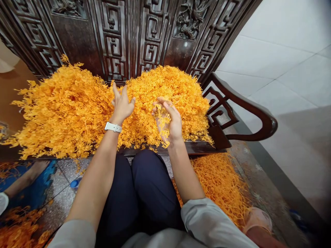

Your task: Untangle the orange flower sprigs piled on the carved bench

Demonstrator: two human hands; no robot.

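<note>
Grey sleeves [212, 224] are seen nearest the camera, with dark navy trousers [144, 193] between them, the knees drawn up to the front edge of a dark wooden bench [201, 148]. To the right of the knees, a loose heap of orange sprigs [219, 182] is spread over the speckled floor, and a pink slipper [257, 218] is seen at its near edge.

Above the bench edge, the right hand [169, 122] is held palm-up, its fingers curled around a small bunch of sprigs [162, 120]. This bunch is clasped between thumb and fingers, with its loose ends hanging down over the palm towards the wrist. It is held just above the front of the large pile of orange sprigs [72, 110], apart from it.

Left of this, the left hand [121, 105] is held with fingers spread and nothing grasped, its back turned to the camera; a white watch [113, 127] is worn on the wrist. Whether the fingertips touch the pile cannot be told.

The pile is heaped across the whole bench seat, up against the carved backrest [116, 38]. At the right, a curved armrest [245, 106] is seen beside it, with pale floor tiles [284, 58] beyond.
</note>
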